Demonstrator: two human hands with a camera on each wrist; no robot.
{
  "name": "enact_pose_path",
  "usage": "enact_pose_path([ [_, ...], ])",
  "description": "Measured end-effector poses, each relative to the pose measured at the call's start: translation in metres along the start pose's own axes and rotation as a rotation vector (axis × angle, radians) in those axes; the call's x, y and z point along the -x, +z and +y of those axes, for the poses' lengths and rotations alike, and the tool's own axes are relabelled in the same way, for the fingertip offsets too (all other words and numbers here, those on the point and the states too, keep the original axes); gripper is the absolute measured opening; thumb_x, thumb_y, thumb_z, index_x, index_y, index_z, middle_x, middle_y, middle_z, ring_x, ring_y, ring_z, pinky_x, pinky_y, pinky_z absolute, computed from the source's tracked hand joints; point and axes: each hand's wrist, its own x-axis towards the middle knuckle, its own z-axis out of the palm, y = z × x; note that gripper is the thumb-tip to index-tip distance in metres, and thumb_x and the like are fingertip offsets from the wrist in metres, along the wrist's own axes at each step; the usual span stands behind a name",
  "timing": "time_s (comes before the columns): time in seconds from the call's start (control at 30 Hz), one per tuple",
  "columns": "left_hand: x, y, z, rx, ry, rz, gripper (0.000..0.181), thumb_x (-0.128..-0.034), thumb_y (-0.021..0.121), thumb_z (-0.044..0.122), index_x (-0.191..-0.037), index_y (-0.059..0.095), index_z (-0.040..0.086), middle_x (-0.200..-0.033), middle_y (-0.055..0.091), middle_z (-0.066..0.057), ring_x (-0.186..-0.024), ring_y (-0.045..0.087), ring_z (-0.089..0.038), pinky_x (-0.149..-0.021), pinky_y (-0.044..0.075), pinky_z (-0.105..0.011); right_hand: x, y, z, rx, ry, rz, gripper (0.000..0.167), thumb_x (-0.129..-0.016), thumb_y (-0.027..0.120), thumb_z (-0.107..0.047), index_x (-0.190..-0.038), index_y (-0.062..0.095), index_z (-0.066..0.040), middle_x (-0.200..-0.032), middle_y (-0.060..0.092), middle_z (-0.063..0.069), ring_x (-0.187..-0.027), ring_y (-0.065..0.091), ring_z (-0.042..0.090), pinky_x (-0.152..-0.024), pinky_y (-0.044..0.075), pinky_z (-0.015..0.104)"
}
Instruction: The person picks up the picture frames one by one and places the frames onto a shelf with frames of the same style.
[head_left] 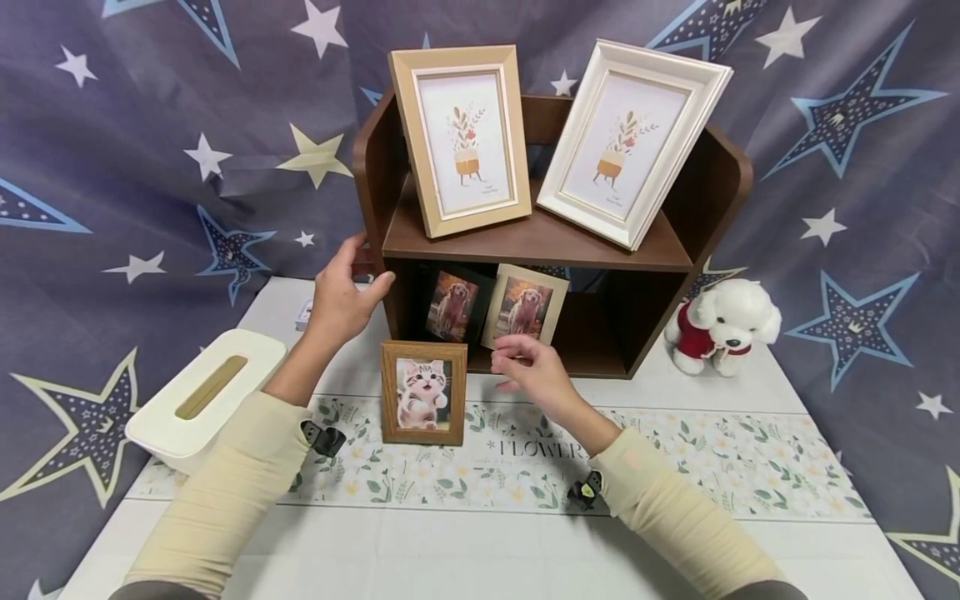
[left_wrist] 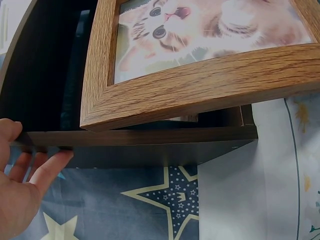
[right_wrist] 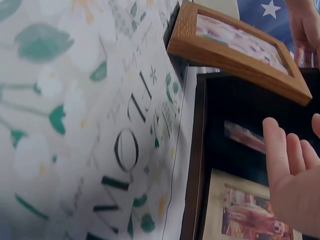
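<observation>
A dark brown two-tier shelf (head_left: 536, 248) stands at the back of the table. My left hand (head_left: 341, 296) grips its left side panel, thumb at the front edge and fingers on the outer face; the left wrist view shows the panel (left_wrist: 150, 139) between them. My right hand (head_left: 536, 379) hovers before the lower tier, its fingers loosely bent and holding nothing. Behind it, a beige picture frame (head_left: 557, 310) with a dog photo leans beside a black picture frame (head_left: 450, 307). A brown wooden picture frame (head_left: 423, 392) with a kitten picture stands in front of the shelf's lower left.
On the upper tier are a tan picture frame (head_left: 468, 142) and a tilted white picture frame (head_left: 633, 142). A white tissue box (head_left: 210, 392) sits at the left, a white plush dog (head_left: 723, 325) at the right. A floral runner (head_left: 712, 467) crosses the table.
</observation>
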Motion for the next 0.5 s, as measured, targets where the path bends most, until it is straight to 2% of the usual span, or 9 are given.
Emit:
enact_pose_path([
  [0.2, 0.000, 0.000, 0.000, -0.003, 0.004, 0.003, 0.058, -0.0938, 0.070, 0.014, -0.147, 0.048, 0.005, -0.127, 0.065, -0.025, -0.115, 0.064, -0.040, -0.100, 0.050, -0.054, 0.002, 0.008, 0.000, 0.004, 0.025, -0.062, 0.044, -0.098, 0.065, -0.007, -0.139, 0.054, 0.005, -0.133, 0.058, 0.031, -0.105, 0.070, 0.024, -0.079, 0.063, 0.043],
  [0.33, 0.000, 0.000, 0.000, 0.001, 0.006, 0.002, 0.059, -0.0937, 0.070, 0.014, -0.147, 0.048, 0.005, -0.127, 0.065, -0.024, -0.116, 0.064, -0.040, -0.100, 0.050, -0.054, 0.004, 0.012, -0.001, 0.026, 0.017, -0.098, 0.047, -0.098, 0.067, -0.010, -0.140, 0.053, 0.005, -0.136, 0.057, 0.031, -0.104, 0.070, 0.019, -0.079, 0.063, 0.041],
  [0.5, 0.000, 0.000, -0.001, 0.003, 0.008, -0.001, 0.059, -0.0937, 0.070, 0.014, -0.147, 0.047, 0.005, -0.127, 0.065, -0.024, -0.115, 0.064, -0.040, -0.099, 0.050, -0.054, 0.007, 0.016, -0.001, 0.034, 0.003, -0.123, 0.043, -0.098, 0.067, -0.010, -0.138, 0.056, 0.003, -0.132, 0.062, 0.026, -0.107, 0.070, 0.028, -0.080, 0.063, 0.044],
])
